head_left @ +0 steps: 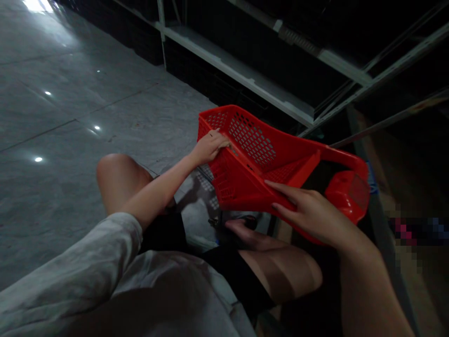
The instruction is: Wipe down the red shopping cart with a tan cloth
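Observation:
A red plastic basket [242, 187] with perforated sides hangs tilted above my lap. My left hand [210, 146] has its fingers wrapped over the near rim toward the basket's left end; something small and tan shows by the fingertips, too unclear to name. On the near side further right, my right hand [305, 208] rests against the wall with thumb and fingers spread. Beyond it the basket narrows into a red frame with an opening and a red block [347, 194] at the far right.
Grey metal shelving [238, 70] with dark crates below runs across the top. Shiny grey floor [70, 112] lies on the left. My bare knees are on both sides below the basket. A wooden surface is at the right.

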{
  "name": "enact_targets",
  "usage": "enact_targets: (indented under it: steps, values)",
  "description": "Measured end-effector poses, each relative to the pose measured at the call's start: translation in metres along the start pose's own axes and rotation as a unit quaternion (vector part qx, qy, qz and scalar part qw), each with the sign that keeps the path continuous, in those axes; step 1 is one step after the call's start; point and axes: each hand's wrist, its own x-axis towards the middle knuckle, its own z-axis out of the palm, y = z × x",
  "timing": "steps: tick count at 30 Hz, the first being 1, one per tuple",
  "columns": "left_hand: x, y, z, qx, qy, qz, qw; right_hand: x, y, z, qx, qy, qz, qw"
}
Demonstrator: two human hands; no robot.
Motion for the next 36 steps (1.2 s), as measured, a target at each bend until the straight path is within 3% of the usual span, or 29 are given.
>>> enact_targets:
  steps: [2, 4, 6, 10, 12, 13, 14, 16, 20, 23, 25, 26, 28, 32, 34, 36]
  values:
    - [0.002, -0.011, -0.013, 0.014, -0.016, -0.025, 0.999, -0.006, 0.01, 0.0, 0.009, -0.009, 0.006, 1.0]
    - [0.0, 0.002, -0.008, 0.034, -0.01, -0.053, 0.998, -0.008, 0.015, 0.003, -0.006, -0.013, 0.01, 1.0]
    - [-0.004, 0.041, 0.014, 0.042, 0.004, -0.061, 0.997, -0.005, 0.012, 0.009, -0.052, -0.008, 0.029, 0.998]
    - [-0.012, 0.146, 0.068, -0.008, -0.001, -0.006, 1.0, 0.007, -0.004, 0.024, -0.148, -0.016, 0.1, 0.984]
    - [-0.011, 0.178, 0.079, -0.011, -0.017, 0.0, 1.0, 0.01, -0.011, 0.026, -0.156, -0.035, 0.101, 0.982]
    - [-0.011, 0.183, 0.078, -0.005, -0.035, 0.006, 0.999, 0.01, -0.012, 0.026, -0.153, -0.04, 0.096, 0.983]
    - [-0.011, 0.18, 0.074, 0.007, -0.056, 0.012, 0.998, 0.01, -0.013, 0.026, -0.149, -0.042, 0.094, 0.984]
    - [-0.012, 0.152, 0.058, 0.042, -0.106, 0.022, 0.993, 0.01, -0.014, 0.024, -0.141, -0.039, 0.097, 0.984]
    - [-0.017, 0.051, 0.003, 0.132, -0.157, -0.04, 0.978, 0.01, -0.012, 0.022, -0.113, -0.031, 0.104, 0.988]
    - [-0.018, -0.011, -0.038, 0.148, -0.138, -0.088, 0.975, 0.01, -0.012, 0.023, -0.007, 0.005, 0.095, 0.995]
    - [-0.018, -0.025, -0.047, 0.15, -0.095, -0.13, 0.975, 0.01, -0.011, 0.023, 0.084, 0.052, 0.102, 0.99]
    - [-0.018, -0.021, -0.043, 0.151, -0.067, -0.15, 0.975, 0.01, -0.011, 0.023, 0.12, 0.073, 0.11, 0.984]
    - [-0.019, 0.009, -0.017, 0.151, -0.014, -0.173, 0.973, 0.011, -0.009, 0.023, 0.156, 0.097, 0.127, 0.975]
    - [-0.02, 0.123, 0.079, 0.101, 0.001, -0.131, 0.986, 0.013, -0.003, 0.023, 0.174, 0.087, 0.153, 0.969]
    - [-0.019, 0.172, 0.12, 0.016, 0.067, -0.113, 0.991, 0.013, 0.002, 0.022, 0.191, 0.086, 0.161, 0.965]
    - [-0.019, 0.194, 0.141, -0.034, 0.118, -0.11, 0.986, 0.011, 0.004, 0.02, 0.206, 0.093, 0.161, 0.961]
